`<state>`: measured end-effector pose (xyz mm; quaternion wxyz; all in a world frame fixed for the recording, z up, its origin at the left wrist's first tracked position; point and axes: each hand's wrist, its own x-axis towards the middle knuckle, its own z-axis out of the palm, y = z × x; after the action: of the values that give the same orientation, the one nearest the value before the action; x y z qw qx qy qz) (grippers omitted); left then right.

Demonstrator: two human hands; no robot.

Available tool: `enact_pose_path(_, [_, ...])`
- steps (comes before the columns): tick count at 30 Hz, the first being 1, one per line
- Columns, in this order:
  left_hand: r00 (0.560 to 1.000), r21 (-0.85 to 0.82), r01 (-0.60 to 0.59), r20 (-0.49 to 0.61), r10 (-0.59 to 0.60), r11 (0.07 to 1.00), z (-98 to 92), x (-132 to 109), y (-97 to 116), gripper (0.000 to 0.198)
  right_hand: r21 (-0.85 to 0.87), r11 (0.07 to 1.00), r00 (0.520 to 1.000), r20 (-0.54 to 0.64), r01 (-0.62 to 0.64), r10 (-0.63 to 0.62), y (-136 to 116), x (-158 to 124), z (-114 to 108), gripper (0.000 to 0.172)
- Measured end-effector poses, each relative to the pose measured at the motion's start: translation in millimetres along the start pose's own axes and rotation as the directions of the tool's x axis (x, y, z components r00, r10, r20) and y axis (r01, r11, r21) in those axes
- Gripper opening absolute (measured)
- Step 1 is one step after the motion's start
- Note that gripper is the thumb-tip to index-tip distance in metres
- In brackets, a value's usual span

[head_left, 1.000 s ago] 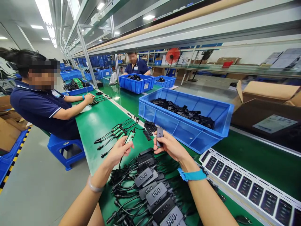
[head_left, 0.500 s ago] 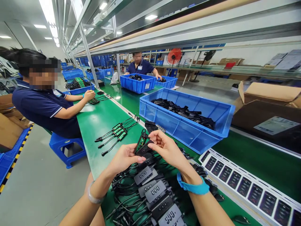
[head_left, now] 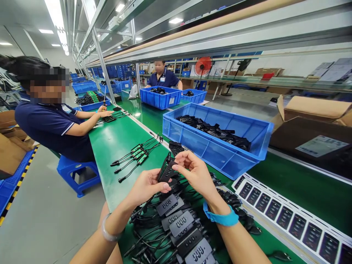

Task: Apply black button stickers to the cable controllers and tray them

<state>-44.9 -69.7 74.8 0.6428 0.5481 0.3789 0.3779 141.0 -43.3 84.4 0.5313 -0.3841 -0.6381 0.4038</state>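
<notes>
Holds a green circuit board (head_left: pixel 165 164), edged in black and mostly hidden, between the curled fingers and thumb of the left hand (head_left: pixel 148 185). Pinches the upper end of a thin, slotted black plastic cover (head_left: pixel 167 173) between thumb and forefinger of the right hand (head_left: pixel 195 173), slanting it across the board's front. Cannot tell contact from a narrow gap there. Wears a smooth pale bangle (head_left: pixel 108 229) on the left wrist, a flat cyan band (head_left: pixel 221 216) on the right. Has, below both pieces, a heap of matte grey-black casings (head_left: pixel 181 223), oblong, with U-shaped slots and thin dark cables. Has, on the glossy green tabletop (head_left: pixel 110 141) beyond the left hand, narrow green boards (head_left: pixel 139 154) with slender black leads. Faces a ribbed blue plastic bin (head_left: pixel 209 153) piled with flat black parts (head_left: pixel 214 132), near a row of dark rectangular panels (head_left: pixel 285 216) with white borders.
</notes>
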Motion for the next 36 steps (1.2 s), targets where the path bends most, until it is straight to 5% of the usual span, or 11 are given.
enact_pose_path(4, [0.999,0.035,-0.026,-0.027,0.027,0.999,1.9,-2,-2,0.044,0.004,0.998,0.998,0.010,-0.061,0.061,2,1,3,0.021])
enact_pose_path(9, [0.997,0.096,-0.065,-0.027,0.067,0.993,2.1,-3,-1,0.046,0.226,0.956,0.982,0.048,-0.189,0.183,5,4,6,0.038])
enact_pose_path(17, [0.999,0.048,-0.029,0.021,0.028,0.998,0.8,-3,5,0.041,0.201,0.967,0.988,0.015,-0.156,0.156,4,3,5,0.036])
enact_pose_path(22, [0.993,0.152,-0.116,0.039,0.111,0.982,-0.1,-6,4,0.037,0.252,0.943,0.975,0.091,-0.217,0.200,5,3,7,0.039])
enact_pose_path(27, [0.985,0.450,-0.169,0.038,0.170,0.877,2.0,-12,8,0.029,0.122,0.978,0.962,0.234,-0.170,0.138,7,2,6,0.039])
enact_pose_path(32, [0.979,0.625,-0.159,0.002,0.202,0.764,5.3,-11,13,0.021,0.038,0.995,0.989,0.116,-0.097,0.092,8,-2,13,0.041])
enact_pose_path(36, [0.968,0.753,-0.159,-0.008,0.251,0.639,3.5,-8,16,0.020,0.247,0.955,0.985,-0.015,-0.161,0.170,9,6,3,0.040])
